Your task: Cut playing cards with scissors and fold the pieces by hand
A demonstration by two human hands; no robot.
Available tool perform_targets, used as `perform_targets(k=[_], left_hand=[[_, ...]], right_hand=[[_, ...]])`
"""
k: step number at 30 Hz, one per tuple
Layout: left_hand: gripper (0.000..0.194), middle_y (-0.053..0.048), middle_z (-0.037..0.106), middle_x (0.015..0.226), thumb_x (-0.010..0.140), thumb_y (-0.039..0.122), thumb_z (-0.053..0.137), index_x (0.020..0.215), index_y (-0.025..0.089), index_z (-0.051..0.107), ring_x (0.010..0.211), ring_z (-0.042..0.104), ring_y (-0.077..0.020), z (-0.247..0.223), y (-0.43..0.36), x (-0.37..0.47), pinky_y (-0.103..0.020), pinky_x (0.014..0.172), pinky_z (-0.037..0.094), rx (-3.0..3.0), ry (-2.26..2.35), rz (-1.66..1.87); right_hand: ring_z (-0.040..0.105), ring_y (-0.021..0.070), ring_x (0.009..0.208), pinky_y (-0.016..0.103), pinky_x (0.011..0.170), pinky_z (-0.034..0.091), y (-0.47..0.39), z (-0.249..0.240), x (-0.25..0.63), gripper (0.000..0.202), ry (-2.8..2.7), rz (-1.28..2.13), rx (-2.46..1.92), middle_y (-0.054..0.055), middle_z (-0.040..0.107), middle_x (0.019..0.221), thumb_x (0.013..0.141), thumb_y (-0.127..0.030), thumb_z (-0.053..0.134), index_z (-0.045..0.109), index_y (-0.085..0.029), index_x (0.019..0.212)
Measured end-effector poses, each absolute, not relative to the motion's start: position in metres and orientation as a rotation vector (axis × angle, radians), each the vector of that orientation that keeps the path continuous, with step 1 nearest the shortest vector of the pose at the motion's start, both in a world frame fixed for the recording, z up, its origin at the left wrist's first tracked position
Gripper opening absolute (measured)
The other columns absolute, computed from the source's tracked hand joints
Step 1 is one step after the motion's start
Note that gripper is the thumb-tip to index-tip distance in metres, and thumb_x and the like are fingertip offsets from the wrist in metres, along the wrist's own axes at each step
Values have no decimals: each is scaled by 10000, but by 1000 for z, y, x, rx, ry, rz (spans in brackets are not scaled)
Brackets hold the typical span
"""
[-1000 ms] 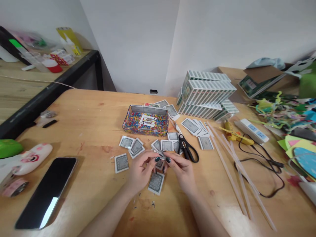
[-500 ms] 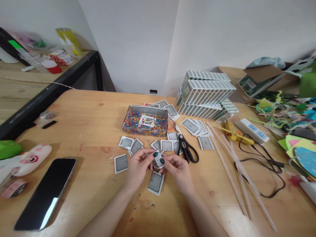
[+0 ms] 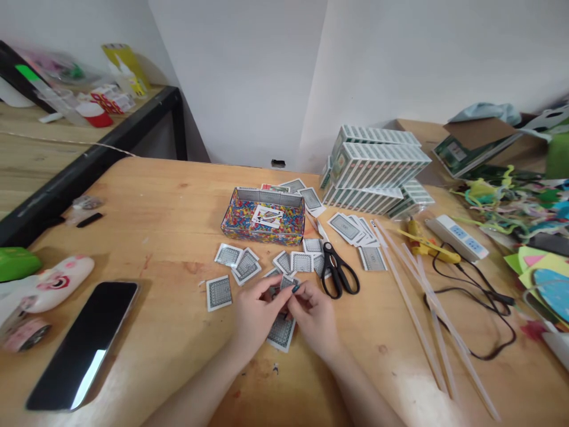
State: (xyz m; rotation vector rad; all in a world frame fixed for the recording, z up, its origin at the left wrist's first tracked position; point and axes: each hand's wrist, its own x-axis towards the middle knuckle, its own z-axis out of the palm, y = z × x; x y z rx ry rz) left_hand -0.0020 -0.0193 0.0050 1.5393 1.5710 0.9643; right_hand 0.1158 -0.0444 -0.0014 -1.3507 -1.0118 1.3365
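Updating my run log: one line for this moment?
left hand: holding card piece | right hand: at its edge | scissors: on table | patterned box: holds face-up card

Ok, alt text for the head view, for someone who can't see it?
The left hand holds a small card, right hand against it, above a table with other cards scattered around. Scissors lie to the right, an open box stands beyond, and a phone lies at left.

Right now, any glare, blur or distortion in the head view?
Head view: hard glare on the phone, lower end; paler sheen on the table, lower right; colourful clutter at right looks soft; card between left hand and right hand mostly hidden.
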Motion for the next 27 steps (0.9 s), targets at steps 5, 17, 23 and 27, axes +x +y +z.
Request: perform_targets(k=[5,17,23,27], left_hand=[[218,-19,697,645,703,326,626,834,171,706,464,529,-108,9,-22,-1,-219,465,450,1599,1606,986],[209,-35,723,722,724,292,615,877,187,711,524,600,-138,7,-23,-1,-246,541,491,1669,1551,976],[200,-35,727,738,729,293,607,869,195,712,534,610,-142,5,-23,-2,-247,539,489,1667,1550,984],[198,-33,718,690,705,315,627,819,178,713,496,594,-137,2,-22,-1,-239,487,478,1577,1607,1000]], right_hand=[[525,126,496,231,472,445,-47,-5,113,211,-1157,1143,-1462,-13,532,548,778,-328,542,481,-191,629],[465,108,438,214,427,381,-49,-2,110,221,-1225,1004,-1587,-27,491,510,788,-320,519,474,-189,616],[506,119,430,222,417,408,-50,-1,108,233,-1193,1016,-1587,-21,528,496,784,-350,536,467,-198,622],[568,138,445,244,438,478,-49,-4,107,244,-1056,1237,-1450,-8,589,520,796,-391,529,449,-210,654]])
